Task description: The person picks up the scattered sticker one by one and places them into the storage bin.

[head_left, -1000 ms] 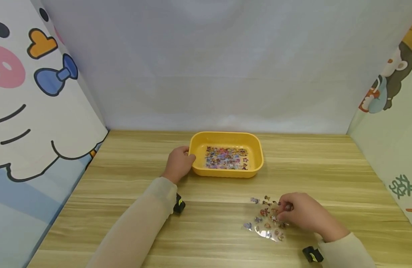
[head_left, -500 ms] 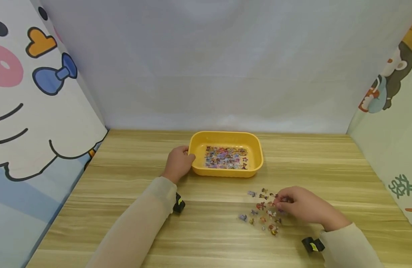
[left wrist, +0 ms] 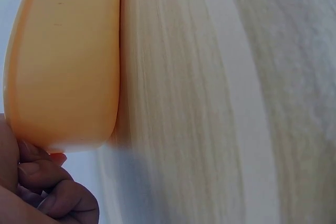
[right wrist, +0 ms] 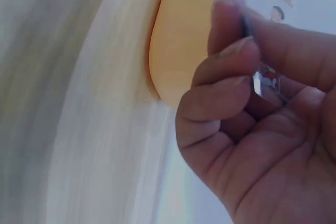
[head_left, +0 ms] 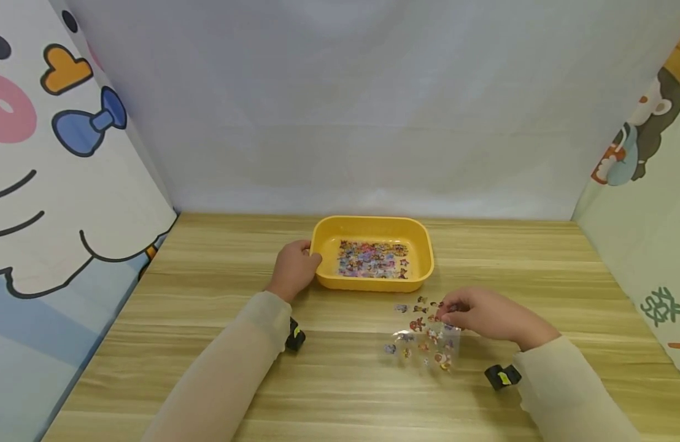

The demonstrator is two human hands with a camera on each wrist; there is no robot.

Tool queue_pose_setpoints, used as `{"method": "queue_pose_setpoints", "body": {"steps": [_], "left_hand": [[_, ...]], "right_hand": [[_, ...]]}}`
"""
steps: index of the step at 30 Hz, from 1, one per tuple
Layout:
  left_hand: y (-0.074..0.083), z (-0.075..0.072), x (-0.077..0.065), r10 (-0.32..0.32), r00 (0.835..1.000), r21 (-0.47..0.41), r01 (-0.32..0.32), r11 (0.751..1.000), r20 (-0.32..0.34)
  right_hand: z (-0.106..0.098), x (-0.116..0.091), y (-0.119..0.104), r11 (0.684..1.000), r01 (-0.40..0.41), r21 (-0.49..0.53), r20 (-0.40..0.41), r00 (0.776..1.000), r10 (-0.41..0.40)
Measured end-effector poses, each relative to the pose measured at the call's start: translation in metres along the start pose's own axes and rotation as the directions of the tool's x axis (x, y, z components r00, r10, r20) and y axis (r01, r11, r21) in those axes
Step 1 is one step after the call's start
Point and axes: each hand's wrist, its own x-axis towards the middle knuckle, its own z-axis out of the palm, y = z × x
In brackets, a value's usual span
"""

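My left hand [head_left: 293, 270] grips the left end of a yellow plastic tray [head_left: 373, 285], its thumb over the rim. In the left wrist view, curled fingers [left wrist: 47, 174] show beneath the tray's end. Inside the tray lie clear sheets of small colourful stickers [head_left: 367, 261]. Between thumb and fingers, my right hand [head_left: 491, 316] pinches the right edge of a transparent sticker sheet [head_left: 417, 324] printed with small cartoon figures. That sheet hangs over the table, in front of the tray and to its right. The right wrist view shows the pinch close up, with the tray's wall [right wrist: 181, 40] behind.
Both stand on a wood-grain table [head_left: 340, 380]. A pale curtain [head_left: 340, 123] closes off the back. Cartoon-printed panels stand at the left [head_left: 97, 202] and the right [head_left: 649, 245]. A black wrist device [head_left: 502, 376] sits by the right sleeve.
My right hand has moved away from me and slightly left, carrying the sticker sheet closer to the tray. The left hand and tray have stayed in place.
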Motion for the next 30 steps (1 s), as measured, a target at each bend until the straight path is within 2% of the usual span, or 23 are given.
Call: {"method": "queue_pose_setpoints", "body": {"steps": [7,12,21,27,30], "left_hand": [[0.002,0.0,-0.002,-0.002,1.0,0.002,0.002,1.0,0.007],[0.003,0.0,-0.002,-0.004,1.0,0.007,0.004,1.0,0.009],[0.001,-0.002,-0.002,-0.003,1.0,0.004,0.003,1.0,0.007],[0.002,-0.001,-0.001,-0.012,1.0,0.0,0.012,1.0,0.005],[0.002,0.0,0.0,-0.015,1.0,-0.001,0.015,1.0,0.001]], "right_hand": [[-0.015,0.02,-0.006,0.994,-0.012,0.112,-0.003,1.0,0.012],[-0.025,0.034,-0.013,0.991,-0.041,0.129,-0.009,0.999,0.043],[-0.037,0.062,-0.032,0.994,-0.061,0.091,-0.002,0.998,0.061],[-0.046,0.083,-0.037,0.995,-0.097,0.014,-0.007,0.995,0.097],[-0.05,0.092,-0.039,0.994,-0.113,0.009,-0.006,0.994,0.113]]}}
